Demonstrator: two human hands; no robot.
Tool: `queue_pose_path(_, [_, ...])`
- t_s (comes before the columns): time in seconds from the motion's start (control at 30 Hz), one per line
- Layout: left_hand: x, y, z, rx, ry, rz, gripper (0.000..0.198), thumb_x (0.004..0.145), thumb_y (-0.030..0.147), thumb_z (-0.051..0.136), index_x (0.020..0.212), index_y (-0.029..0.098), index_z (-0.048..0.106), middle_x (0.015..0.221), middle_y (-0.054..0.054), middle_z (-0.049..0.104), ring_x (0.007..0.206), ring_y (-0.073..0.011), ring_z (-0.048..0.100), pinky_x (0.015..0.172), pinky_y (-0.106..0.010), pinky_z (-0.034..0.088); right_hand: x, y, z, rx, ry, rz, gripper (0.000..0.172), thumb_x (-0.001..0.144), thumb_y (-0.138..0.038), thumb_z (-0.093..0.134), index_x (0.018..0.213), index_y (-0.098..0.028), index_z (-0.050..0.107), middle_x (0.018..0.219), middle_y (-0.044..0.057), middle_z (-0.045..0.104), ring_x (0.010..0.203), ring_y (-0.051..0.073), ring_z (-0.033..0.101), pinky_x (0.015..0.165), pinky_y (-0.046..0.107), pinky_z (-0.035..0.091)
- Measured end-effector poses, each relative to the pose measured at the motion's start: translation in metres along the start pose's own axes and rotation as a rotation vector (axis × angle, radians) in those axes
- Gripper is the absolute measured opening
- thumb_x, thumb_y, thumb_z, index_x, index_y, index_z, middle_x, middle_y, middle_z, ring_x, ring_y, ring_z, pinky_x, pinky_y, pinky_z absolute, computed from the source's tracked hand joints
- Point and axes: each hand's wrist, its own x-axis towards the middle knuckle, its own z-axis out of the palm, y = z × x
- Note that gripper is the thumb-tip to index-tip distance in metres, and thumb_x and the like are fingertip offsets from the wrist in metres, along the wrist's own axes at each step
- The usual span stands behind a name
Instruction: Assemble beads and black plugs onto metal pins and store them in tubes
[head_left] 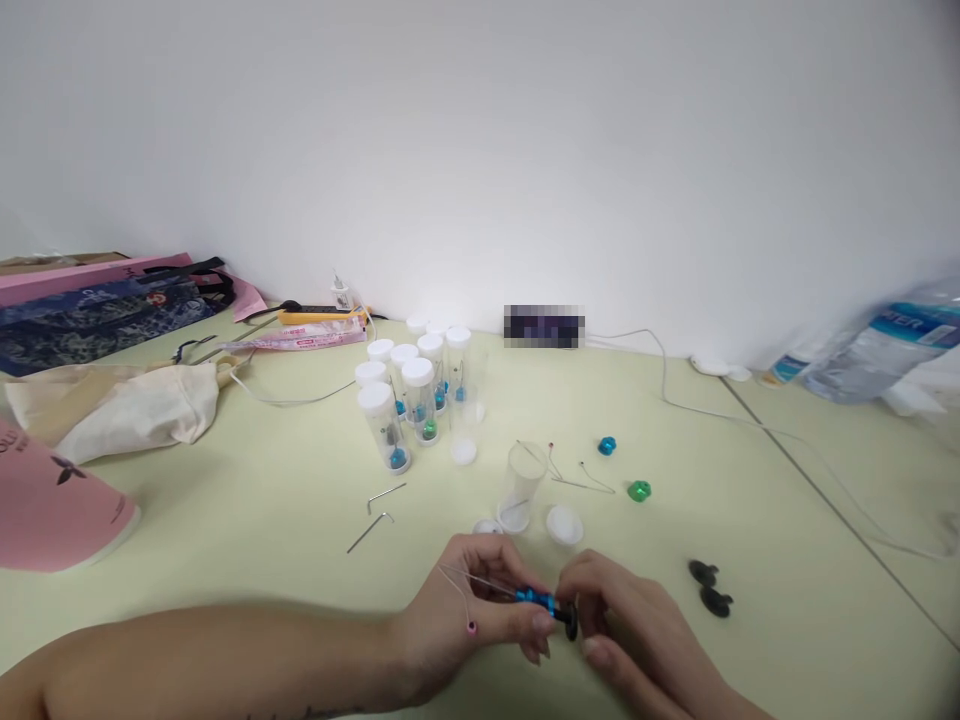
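My left hand [487,610] pinches a small blue metal piece [534,598] between thumb and fingers. From its left end a thin bent wire [466,595] runs back over the hand, with a pink bead [472,628] at the tip. A black disc-shaped base [571,622] sits at the piece's right end. The curled fingers of my right hand [622,620] close at that base; their exact contact is partly hidden. Just beyond the hands stand an uncapped clear tube [523,485] and a white cap [565,525]. Another white cap [487,526] is partly hidden behind my left hand.
Several capped tubes [384,425] with blue or green parts inside stand centre-left. Hex keys [369,533] lie before them. To the right are a blue part [607,446], a green part [639,491], loose wires [583,484] and black bases [712,588]. A water bottle [885,345] lies far right.
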Motion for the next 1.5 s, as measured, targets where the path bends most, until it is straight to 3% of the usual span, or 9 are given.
queue_pose_path(0.1, [0.0000,-0.0037,-0.0008,0.011,-0.005,-0.027,0.030,0.055,0.018,0.087,0.072,0.010,0.063,0.062,-0.004,0.069,0.054,-0.0124,0.063,0.056,-0.025,0.051,0.0014,-0.0023,-0.0012,-0.044,-0.036,0.015,0.044,0.100,-0.048,0.027,0.080,-0.020,0.054,0.070,0.002,0.058,0.064,0.014,0.054,0.061,0.026,0.039])
queue_pose_path(0.27, [-0.0001,-0.0038,-0.0012,0.020,0.012,-0.048,0.031,0.054,0.018,0.087,0.072,0.010,0.064,0.065,-0.005,0.070,0.052,-0.0112,0.063,0.055,-0.024,0.051,0.0017,0.0016,0.0031,-0.108,0.026,-0.028,0.038,0.097,-0.050,0.038,0.076,-0.021,0.050,0.065,0.001,0.057,0.059,0.013,0.052,0.056,0.024,0.038])
queue_pose_path(0.4, [0.0005,-0.0031,-0.0023,0.009,0.023,-0.024,0.029,0.057,0.016,0.086,0.073,0.011,0.063,0.068,-0.005,0.072,0.053,-0.0104,0.063,0.055,-0.022,0.050,0.0020,-0.0001,0.0033,-0.028,0.062,0.041,0.034,0.091,-0.054,0.049,0.080,-0.021,0.049,0.065,-0.001,0.056,0.055,0.012,0.051,0.052,0.023,0.038])
queue_pose_path(0.6, [-0.0007,-0.0023,0.0004,0.008,0.035,-0.044,0.028,0.056,0.016,0.087,0.072,0.011,0.064,0.063,-0.004,0.071,0.054,-0.0113,0.064,0.055,-0.022,0.050,0.0053,-0.0058,-0.0033,0.012,-0.007,0.048,0.050,0.097,-0.058,0.025,0.079,-0.020,0.052,0.067,0.001,0.055,0.062,0.014,0.052,0.059,0.026,0.039])
queue_pose_path(0.73, [-0.0020,0.0002,0.0030,-0.013,0.051,-0.084,0.030,0.052,0.016,0.088,0.071,0.011,0.066,0.062,-0.004,0.071,0.054,-0.0118,0.065,0.056,-0.022,0.050,0.0049,-0.0058,-0.0024,-0.066,-0.039,0.034,0.044,0.100,-0.049,0.029,0.077,-0.020,0.053,0.065,0.000,0.057,0.061,0.013,0.053,0.060,0.024,0.039])
queue_pose_path(0.97, [-0.0009,-0.0011,-0.0006,0.002,0.079,-0.081,0.028,0.053,0.015,0.088,0.073,0.011,0.068,0.066,-0.006,0.073,0.053,-0.0109,0.065,0.056,-0.021,0.049,0.0030,-0.0020,0.0012,-0.042,0.045,0.003,0.039,0.094,-0.055,0.041,0.080,-0.020,0.051,0.065,0.001,0.057,0.058,0.013,0.052,0.056,0.023,0.039])
queue_pose_path(1.07, [-0.0007,-0.0014,-0.0013,0.021,0.077,-0.078,0.028,0.055,0.017,0.087,0.074,0.011,0.067,0.065,-0.005,0.073,0.054,-0.0114,0.065,0.057,-0.022,0.049,0.0038,-0.0031,-0.0009,-0.008,0.041,0.033,0.045,0.094,-0.059,0.035,0.081,-0.020,0.052,0.067,0.001,0.056,0.061,0.014,0.052,0.057,0.024,0.039])
queue_pose_path(1.23, [-0.0026,0.0015,0.0012,0.027,0.085,-0.098,0.030,0.054,0.017,0.088,0.074,0.011,0.067,0.061,-0.004,0.072,0.055,-0.0115,0.065,0.057,-0.021,0.048,0.0065,-0.0070,-0.0028,-0.001,-0.005,0.045,0.048,0.102,-0.045,0.022,0.070,-0.020,0.047,0.062,-0.002,0.053,0.057,0.012,0.050,0.059,0.024,0.037])
queue_pose_path(1.5, [-0.0016,0.0006,0.0009,0.011,0.058,-0.049,0.028,0.057,0.018,0.087,0.074,0.011,0.066,0.062,-0.005,0.071,0.055,-0.0119,0.064,0.058,-0.023,0.049,0.0034,-0.0024,0.0000,-0.072,0.001,0.049,0.032,0.097,-0.042,0.040,0.073,-0.021,0.042,0.065,-0.002,0.053,0.059,0.012,0.048,0.056,0.023,0.036])
